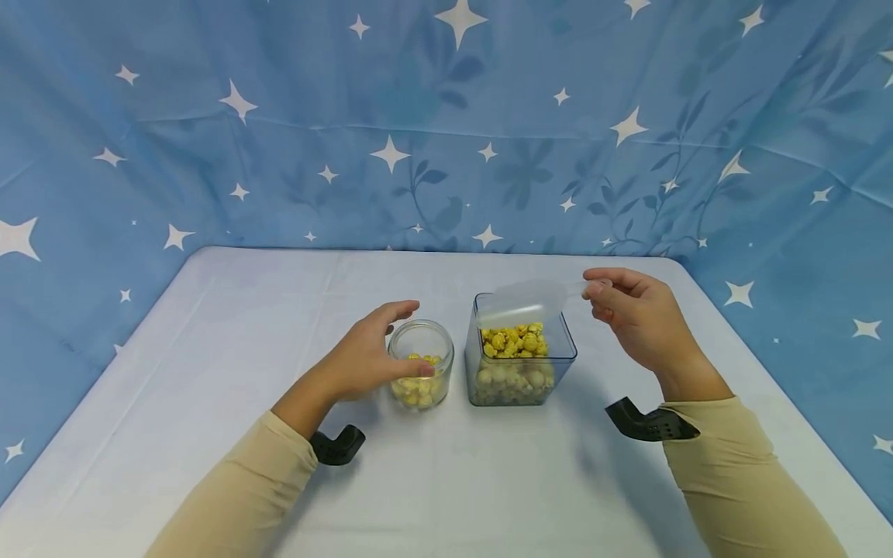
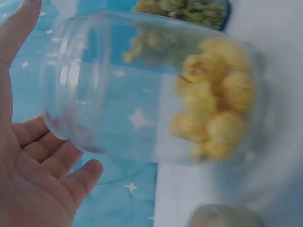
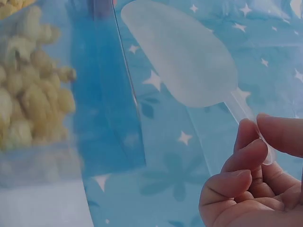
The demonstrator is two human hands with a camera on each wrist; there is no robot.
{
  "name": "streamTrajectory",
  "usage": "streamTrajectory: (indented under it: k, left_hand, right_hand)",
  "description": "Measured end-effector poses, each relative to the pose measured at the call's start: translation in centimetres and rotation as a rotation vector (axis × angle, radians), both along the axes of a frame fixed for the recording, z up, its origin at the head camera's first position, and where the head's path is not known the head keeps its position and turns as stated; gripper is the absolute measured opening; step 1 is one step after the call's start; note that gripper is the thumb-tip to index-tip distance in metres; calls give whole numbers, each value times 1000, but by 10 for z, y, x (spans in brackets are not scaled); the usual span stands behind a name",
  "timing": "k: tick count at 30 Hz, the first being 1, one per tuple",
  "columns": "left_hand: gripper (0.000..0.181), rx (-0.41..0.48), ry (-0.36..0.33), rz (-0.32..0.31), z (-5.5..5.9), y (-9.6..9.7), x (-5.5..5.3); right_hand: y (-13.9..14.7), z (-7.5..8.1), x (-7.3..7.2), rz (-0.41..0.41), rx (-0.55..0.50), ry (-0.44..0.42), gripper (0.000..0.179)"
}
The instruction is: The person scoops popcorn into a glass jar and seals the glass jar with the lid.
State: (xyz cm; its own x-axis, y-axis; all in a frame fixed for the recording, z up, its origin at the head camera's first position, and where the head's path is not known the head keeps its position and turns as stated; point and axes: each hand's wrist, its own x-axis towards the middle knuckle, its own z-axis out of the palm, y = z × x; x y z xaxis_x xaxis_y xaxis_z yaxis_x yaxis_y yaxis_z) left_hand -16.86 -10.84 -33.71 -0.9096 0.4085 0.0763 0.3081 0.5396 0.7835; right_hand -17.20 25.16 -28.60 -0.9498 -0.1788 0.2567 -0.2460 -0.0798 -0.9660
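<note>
My right hand (image 1: 638, 314) pinches the handle of a translucent white plastic scoop (image 1: 523, 302) between thumb and fingers. The bowl of the scoop is over the clear square container (image 1: 470, 372), which holds yellow popcorn (image 1: 516, 341); no popcorn shows in the scoop. To the left stands a round glass jar (image 1: 422, 332) without a lid, with some popcorn (image 2: 213, 99) at its bottom. Around the jar's mouth my left hand (image 1: 370, 349) is spread, its thumb in front and its fingers behind. In the left wrist view the fingers (image 2: 61, 156) lie loosely by the rim; firm contact is unclear.
A white cloth (image 1: 244, 372) covers the table, and a blue curtain (image 1: 279, 155) with white stars hangs behind it. The jar and the square container stand side by side with a narrow gap. Black wrist devices (image 1: 652, 422) sit on both sleeves.
</note>
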Motion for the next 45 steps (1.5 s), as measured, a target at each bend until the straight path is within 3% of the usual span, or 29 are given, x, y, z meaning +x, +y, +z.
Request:
streamTrajectory:
  k: [3, 8, 12, 16, 20, 30, 38, 45]
  left_hand:
    - [94, 0, 31, -12, 9, 3, -3]
    - [91, 9, 61, -47, 25, 16, -11]
    - [90, -9, 52, -92, 34, 33, -17]
    - [91, -46, 40, -135, 36, 49, -22]
    - [93, -89, 17, -160, 33, 61, -25]
    - [93, -184, 1, -177, 31, 72, -25]
    - [93, -215, -7, -173, 31, 72, -25]
    - [93, -217, -7, -174, 31, 73, -26]
  right_hand:
    - [9, 0, 0, -25, 27, 12, 24]
    - [17, 4, 1, -116, 172, 64, 19]
    - [18, 7, 2, -200, 378, 98, 15]
    - [16, 11, 5, -279, 602, 126, 28]
    - [10, 17, 6, -303, 734, 152, 32]
    - [2, 30, 13, -340, 907, 181, 28]
    - [-11, 39, 17, -311, 982, 171, 29]
    - [-24, 31, 14, -260, 1013, 145, 26]
